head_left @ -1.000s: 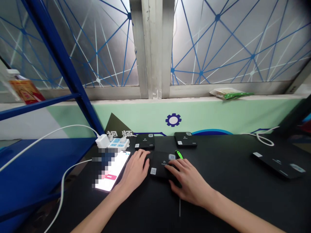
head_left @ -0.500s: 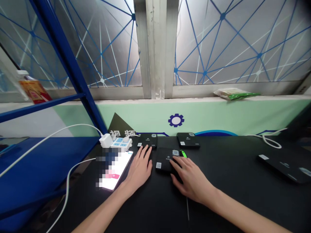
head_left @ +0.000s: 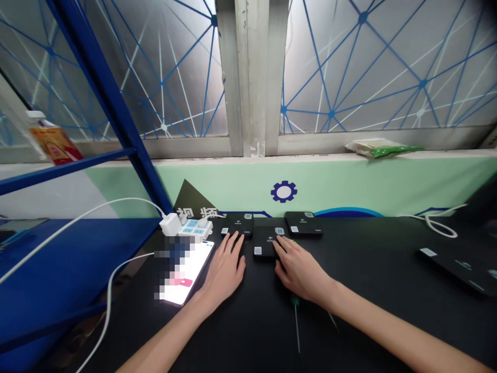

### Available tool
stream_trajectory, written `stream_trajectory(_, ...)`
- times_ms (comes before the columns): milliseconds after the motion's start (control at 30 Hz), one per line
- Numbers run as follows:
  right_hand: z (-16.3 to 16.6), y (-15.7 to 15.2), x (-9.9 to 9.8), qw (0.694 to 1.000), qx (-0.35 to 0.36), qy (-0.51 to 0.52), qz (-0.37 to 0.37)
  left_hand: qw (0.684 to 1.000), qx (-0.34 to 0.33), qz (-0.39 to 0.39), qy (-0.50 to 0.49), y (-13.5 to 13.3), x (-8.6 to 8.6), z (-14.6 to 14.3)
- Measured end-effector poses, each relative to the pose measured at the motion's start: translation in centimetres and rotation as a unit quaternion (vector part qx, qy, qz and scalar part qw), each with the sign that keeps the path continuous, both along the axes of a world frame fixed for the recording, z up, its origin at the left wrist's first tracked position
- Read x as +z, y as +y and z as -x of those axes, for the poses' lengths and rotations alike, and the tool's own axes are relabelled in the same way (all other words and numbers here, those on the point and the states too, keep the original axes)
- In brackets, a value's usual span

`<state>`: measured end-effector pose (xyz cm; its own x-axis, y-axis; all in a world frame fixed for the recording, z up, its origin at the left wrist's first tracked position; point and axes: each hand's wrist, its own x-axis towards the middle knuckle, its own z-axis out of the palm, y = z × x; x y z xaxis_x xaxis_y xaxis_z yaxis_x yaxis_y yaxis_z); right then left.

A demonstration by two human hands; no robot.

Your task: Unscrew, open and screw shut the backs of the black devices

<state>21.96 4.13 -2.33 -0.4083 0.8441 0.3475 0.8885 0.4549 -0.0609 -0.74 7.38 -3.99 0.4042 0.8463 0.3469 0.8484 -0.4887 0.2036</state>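
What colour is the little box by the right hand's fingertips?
The box is black with small pale stickers, seen in the head view.

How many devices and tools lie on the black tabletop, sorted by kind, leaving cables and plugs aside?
Small black boxes: 3
Large flat black device: 1
Phone: 1
Power strip: 1
Screwdriver: 1
Total: 7

Middle box [head_left: 266, 241] lies between left box [head_left: 237, 224] and right box [head_left: 303, 224]; phone [head_left: 191, 268] lies leftmost.
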Motion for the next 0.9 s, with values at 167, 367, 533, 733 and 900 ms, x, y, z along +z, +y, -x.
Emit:
stream_trajectory(167, 0.7, -0.4, 0.6, 1.0, 0.01, -0.008, 0.003, 1.0, -0.005, -0.004, 0.003, 0.1, 0.0, 0.1)
stream_trajectory(367, 1.7, -1.1, 0.8, 0.999, 0.032, -0.032, 0.001, 1.0, -0.01, -0.005, -0.002, 0.2, -0.1, 0.0)
stream_trajectory(533, 1.8, 0.7, 0.3, 0.999, 0.018, -0.045, 0.002, 1.0, -0.011, -0.004, -0.002, 0.2, 0.1, 0.1)
stream_trajectory(733, 1.5, 2.5, 0.3, 0.999, 0.014, -0.051, 0.0, 1.0, -0.01, 0.004, 0.003, 0.3, 0.3, 0.2)
stream_trajectory(900, 1.4, 3.4, 0.3, 0.999, 0.012, -0.053, 0.004, 1.0, -0.011, 0.007, 0.002, 0.3, 0.3, 0.2)
